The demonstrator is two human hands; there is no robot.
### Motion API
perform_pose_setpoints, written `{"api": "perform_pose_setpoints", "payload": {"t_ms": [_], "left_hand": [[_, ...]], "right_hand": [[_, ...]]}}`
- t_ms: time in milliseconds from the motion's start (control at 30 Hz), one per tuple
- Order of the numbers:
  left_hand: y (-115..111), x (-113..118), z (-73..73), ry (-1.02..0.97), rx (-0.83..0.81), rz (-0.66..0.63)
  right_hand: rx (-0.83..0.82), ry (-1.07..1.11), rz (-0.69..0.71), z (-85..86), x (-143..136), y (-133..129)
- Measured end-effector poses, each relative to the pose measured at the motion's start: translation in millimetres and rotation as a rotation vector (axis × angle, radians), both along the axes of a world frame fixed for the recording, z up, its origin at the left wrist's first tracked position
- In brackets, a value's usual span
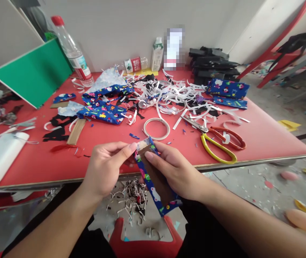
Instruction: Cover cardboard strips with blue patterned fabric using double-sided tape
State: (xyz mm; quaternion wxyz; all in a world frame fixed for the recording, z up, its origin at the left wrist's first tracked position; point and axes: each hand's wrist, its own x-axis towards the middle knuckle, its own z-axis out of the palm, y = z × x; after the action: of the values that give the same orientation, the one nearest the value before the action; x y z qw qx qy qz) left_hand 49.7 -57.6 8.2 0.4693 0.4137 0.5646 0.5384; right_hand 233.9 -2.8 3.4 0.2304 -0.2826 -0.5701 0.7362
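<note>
Both my hands hold a cardboard strip (157, 175) with blue patterned fabric folded over its edges, tilted above my lap at the table's front edge. My left hand (110, 165) pinches the top left corner, its thumb on the folded flap. My right hand (177, 166) grips the right side, thumb pressed on the brown board. Just beyond my hands lies a roll of tape (156, 137). To the right, scissors (209, 134) with one yellow and one red handle rest with their blades toward the paper strips.
Loose white paper strips (169, 89) heap across the red table (110, 143). Blue patterned fabric (101, 111) lies left of them, covered pieces (228, 89) right. Behind stand a bottle (75, 57), a carton (157, 53) and stacked black pieces (212, 64). A white power bank-like object (5, 157) lies left.
</note>
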Motion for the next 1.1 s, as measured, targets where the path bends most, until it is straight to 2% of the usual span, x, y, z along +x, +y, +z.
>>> {"api": "perform_pose_setpoints", "payload": {"t_ms": [67, 133, 233, 333, 400, 533, 600, 733, 800, 900, 967, 1033, 1100], "left_hand": [[-3, 3, 1.0, 0.220, 0.115, 0.031], [-8, 7, 3.0, 0.473, 0.284, 0.054], [-13, 11, 5.9, 0.789, 0.590, 0.068], [-16, 10, 7.3, 1.009, 0.799, 0.037], [-16, 7, 6.6, 1.113, 0.876, 0.002], [-14, 2, 2.0, 1.201, 0.938, -0.061], [-14, 1, -1.2, 1.229, 0.945, -0.106], [-20, 0, -6.3, 1.206, 0.913, -0.214], [-25, 4, -7.6, 1.006, 0.808, -0.195], [-29, 14, -7.4, 0.464, 0.438, -0.004], [-27, 21, -5.9, 0.209, 0.154, 0.007], [-22, 25, -3.5, 0.119, -0.032, -0.072], [-19, 27, -0.3, 0.089, -0.097, -0.085]], "right_hand": [[0.184, -0.098, -0.027, -0.4, 0, 3], [0.267, -0.142, -0.042, 0.8, 0, 4], [0.200, -0.118, -0.036, 4.5, 0, 1], [-0.002, -0.020, -0.014, 7.3, 0, -5], [-0.076, 0.031, -0.009, 7.9, 1, -7], [0.056, 0.024, -0.036, 6.5, 5, -7], [0.069, 0.039, -0.049, 5.7, 6, -7], [0.053, 0.071, -0.058, 7.3, 10, -7], [0.107, 0.062, -0.050, 10.0, 11, -7], [0.305, -0.088, -0.040, 14.2, 12, -6], [0.430, -0.227, -0.040, 15.3, 11, -6], [0.471, -0.302, -0.029, 14.0, 11, -5], [0.502, -0.307, -0.068, 11.8, 11, -4]]}}
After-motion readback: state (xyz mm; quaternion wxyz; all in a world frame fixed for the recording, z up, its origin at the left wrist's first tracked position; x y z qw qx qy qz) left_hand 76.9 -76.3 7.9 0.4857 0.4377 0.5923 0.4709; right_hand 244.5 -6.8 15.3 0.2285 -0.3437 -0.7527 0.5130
